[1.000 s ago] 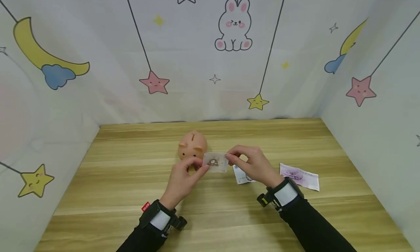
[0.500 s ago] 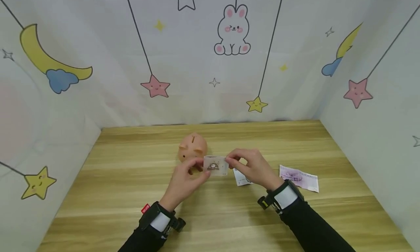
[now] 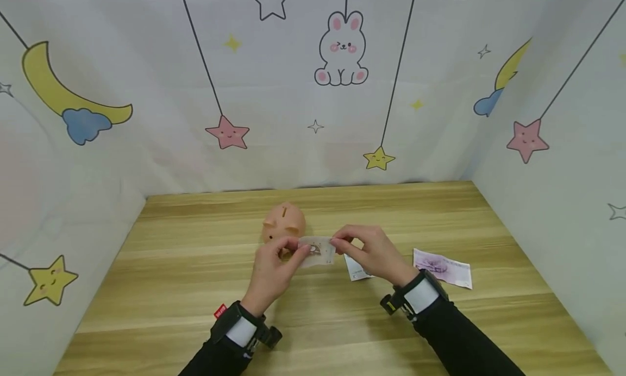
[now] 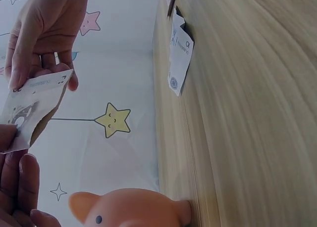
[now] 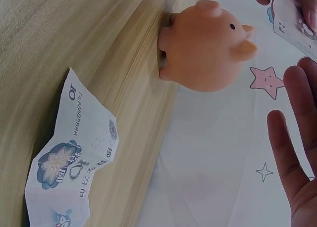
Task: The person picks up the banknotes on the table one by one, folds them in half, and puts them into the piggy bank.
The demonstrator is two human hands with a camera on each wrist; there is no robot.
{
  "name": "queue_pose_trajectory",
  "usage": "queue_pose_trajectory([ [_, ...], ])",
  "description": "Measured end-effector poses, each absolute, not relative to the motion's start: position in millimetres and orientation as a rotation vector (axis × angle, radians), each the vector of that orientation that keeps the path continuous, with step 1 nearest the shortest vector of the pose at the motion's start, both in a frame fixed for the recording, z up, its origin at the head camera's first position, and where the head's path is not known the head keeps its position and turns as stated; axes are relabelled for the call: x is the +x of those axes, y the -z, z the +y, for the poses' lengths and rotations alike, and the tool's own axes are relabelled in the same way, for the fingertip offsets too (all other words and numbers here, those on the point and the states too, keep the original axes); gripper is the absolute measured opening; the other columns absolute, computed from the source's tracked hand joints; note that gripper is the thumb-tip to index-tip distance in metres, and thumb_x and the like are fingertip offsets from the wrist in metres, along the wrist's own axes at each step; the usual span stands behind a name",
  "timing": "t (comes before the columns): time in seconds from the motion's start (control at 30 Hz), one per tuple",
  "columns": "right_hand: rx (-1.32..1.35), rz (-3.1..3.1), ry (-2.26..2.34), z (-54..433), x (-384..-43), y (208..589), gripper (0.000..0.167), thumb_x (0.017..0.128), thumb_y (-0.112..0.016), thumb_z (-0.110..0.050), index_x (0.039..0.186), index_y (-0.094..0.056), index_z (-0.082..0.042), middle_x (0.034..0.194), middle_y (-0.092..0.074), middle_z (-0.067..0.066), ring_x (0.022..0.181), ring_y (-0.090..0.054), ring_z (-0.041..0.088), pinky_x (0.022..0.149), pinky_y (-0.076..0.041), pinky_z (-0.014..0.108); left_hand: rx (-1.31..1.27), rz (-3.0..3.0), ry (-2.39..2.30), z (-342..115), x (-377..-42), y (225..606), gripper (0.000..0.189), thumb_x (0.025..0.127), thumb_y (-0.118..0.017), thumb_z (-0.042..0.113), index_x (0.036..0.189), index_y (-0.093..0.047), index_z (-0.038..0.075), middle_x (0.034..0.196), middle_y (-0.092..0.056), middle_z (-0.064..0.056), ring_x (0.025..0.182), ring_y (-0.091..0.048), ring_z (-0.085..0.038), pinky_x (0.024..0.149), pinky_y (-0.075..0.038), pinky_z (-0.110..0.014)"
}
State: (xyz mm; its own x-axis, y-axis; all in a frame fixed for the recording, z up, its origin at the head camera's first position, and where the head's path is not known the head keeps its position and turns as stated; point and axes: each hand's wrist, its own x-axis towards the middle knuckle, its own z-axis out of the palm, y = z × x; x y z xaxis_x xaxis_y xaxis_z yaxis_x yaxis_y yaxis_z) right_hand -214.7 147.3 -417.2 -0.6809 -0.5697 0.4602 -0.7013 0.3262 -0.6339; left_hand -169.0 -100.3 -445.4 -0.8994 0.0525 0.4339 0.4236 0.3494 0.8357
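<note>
Between both hands, in front of the piggy bank, is a folded play banknote (image 3: 320,251) with a small printed figure. My left hand (image 3: 271,270) pinches its left end, the thumb overlapping the print. At the other end, my right hand (image 3: 376,254) holds the upper corner between thumb and fingers. A brownish inner side shows along the fold opening of the banknote (image 4: 37,108) in the left wrist view. The orange piggy bank (image 3: 285,218), slot on top, stands just behind the left hand, which hides part of its face.
A creased blue-white play note (image 5: 74,153) marked 10 lies on the wooden table (image 3: 171,267), partly under the right hand in the head view. Farther right lies a purple note (image 3: 445,268). A white cloth with cartoon prints (image 3: 274,93) encloses the table's back and sides.
The held banknote has tilted a little, and the left thumb now reaches further over its print. The head view has shifted slightly. The notes on the table and the piggy bank stay put.
</note>
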Motion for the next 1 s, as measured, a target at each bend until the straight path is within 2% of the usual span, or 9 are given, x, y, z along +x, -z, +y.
queue_pose_trajectory([
  [0.1, 1.164, -2.436, -1.272, 147.1, -214.9, 417.5, 0.01, 0.104, -0.07, -0.009, 0.103, -0.078, -0.014, 0.086, -0.072, -0.008, 0.077, -0.065, 0.006, 0.067, -0.057, 0.028, -0.415, -2.287, 1.564, -99.5, -168.9, 444.1, 0.008, 0.097, -0.081, 0.012, 0.091, -0.075, 0.009, 0.087, -0.069, 0.001, 0.083, -0.061, -0.014, 0.075, -0.054, -0.03],
  [0.33, 1.165, -2.429, -1.284, 147.4, -215.1, 418.0, 0.01, 0.104, -0.07, -0.007, 0.103, -0.078, -0.013, 0.085, -0.073, 0.0, 0.076, -0.065, 0.006, 0.067, -0.058, 0.028, -0.344, -2.297, 1.64, -101.4, -168.5, 445.4, 0.012, 0.094, -0.084, 0.015, 0.105, -0.081, 0.01, 0.094, -0.072, 0.0, 0.086, -0.061, -0.014, 0.072, -0.052, -0.026],
  [0.5, 1.163, -2.439, -1.306, 146.1, -212.8, 417.7, 0.008, 0.104, -0.071, -0.009, 0.102, -0.078, -0.013, 0.086, -0.073, -0.005, 0.077, -0.066, 0.006, 0.068, -0.058, 0.028, -0.318, -2.265, 1.639, -102.9, -168.2, 447.3, 0.008, 0.097, -0.081, 0.015, 0.101, -0.081, 0.008, 0.099, -0.075, -0.002, 0.084, -0.06, -0.013, 0.072, -0.049, -0.025],
  [0.83, 1.122, -2.476, -1.302, 142.6, -212.8, 417.9, 0.007, 0.103, -0.072, -0.011, 0.103, -0.078, -0.013, 0.086, -0.073, -0.007, 0.077, -0.068, 0.007, 0.067, -0.058, 0.028, -0.329, -2.243, 1.626, -104.3, -167.9, 447.3, 0.008, 0.097, -0.081, 0.015, 0.096, -0.079, 0.008, 0.096, -0.074, -0.002, 0.081, -0.06, -0.014, 0.071, -0.049, -0.025],
  [1.0, 1.12, -2.472, -1.296, 141.5, -212.3, 417.9, 0.007, 0.104, -0.072, -0.011, 0.102, -0.078, -0.014, 0.085, -0.073, -0.007, 0.076, -0.066, 0.006, 0.064, -0.057, 0.027, -0.344, -2.258, 1.627, -107.5, -165.8, 446.3, 0.008, 0.096, -0.083, 0.014, 0.1, -0.079, 0.009, 0.092, -0.071, -0.001, 0.082, -0.06, -0.014, 0.069, -0.049, -0.025],
])
